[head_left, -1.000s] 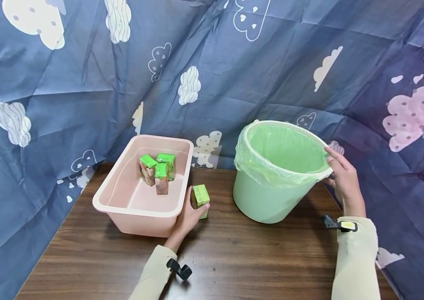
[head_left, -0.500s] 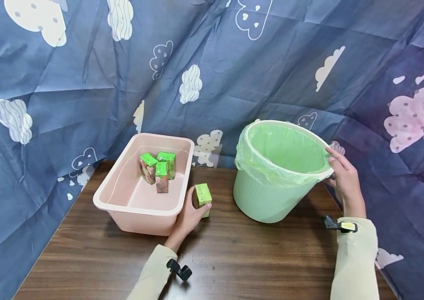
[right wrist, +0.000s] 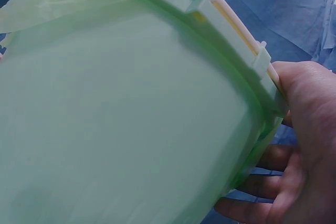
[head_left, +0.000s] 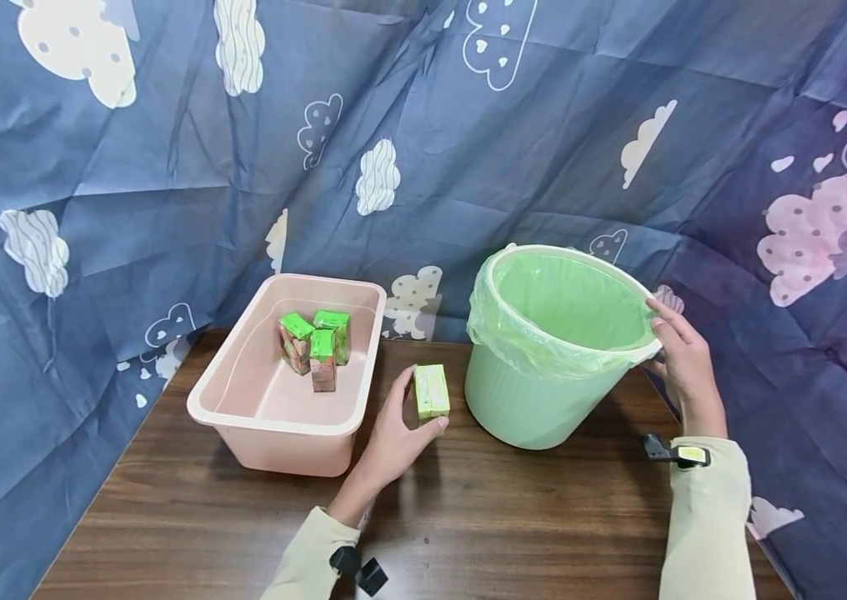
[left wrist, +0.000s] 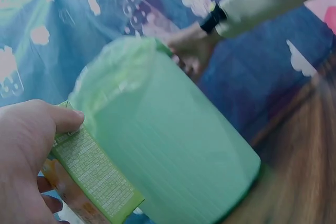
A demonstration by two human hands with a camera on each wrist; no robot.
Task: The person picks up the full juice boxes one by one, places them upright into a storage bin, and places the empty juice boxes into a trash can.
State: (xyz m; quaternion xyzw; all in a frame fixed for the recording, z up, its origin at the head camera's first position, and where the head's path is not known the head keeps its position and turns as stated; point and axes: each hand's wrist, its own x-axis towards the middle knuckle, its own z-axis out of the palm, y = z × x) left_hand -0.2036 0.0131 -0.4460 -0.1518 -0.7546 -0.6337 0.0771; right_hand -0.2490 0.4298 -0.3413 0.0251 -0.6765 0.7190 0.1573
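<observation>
My left hand [head_left: 403,437] pinches a small juice box [head_left: 433,390] between thumb and fingers, between the pink basin [head_left: 284,427] and the trash bin [head_left: 521,396]. In the left wrist view the juice box [left wrist: 97,174] shows a green side with fine print and a brownish picture side. Leaning toward the left, the pale green bin has a white rim and a thin green liner bag [head_left: 517,337] folded over it. My right hand [head_left: 682,358] grips the bin's right rim, thumb on the rim and fingers beneath, as the right wrist view shows.
Inside the basin stand several similar boxes [head_left: 323,358] with bright green tops. Everything rests on a dark wooden table [head_left: 513,517]. A blue cloth [head_left: 423,108] with cloud prints hangs close behind and along the right side.
My left hand has lifted the juice box and carried it rightward, away from the basin's side toward the bin. My right hand keeps its hold on the tilted bin.
</observation>
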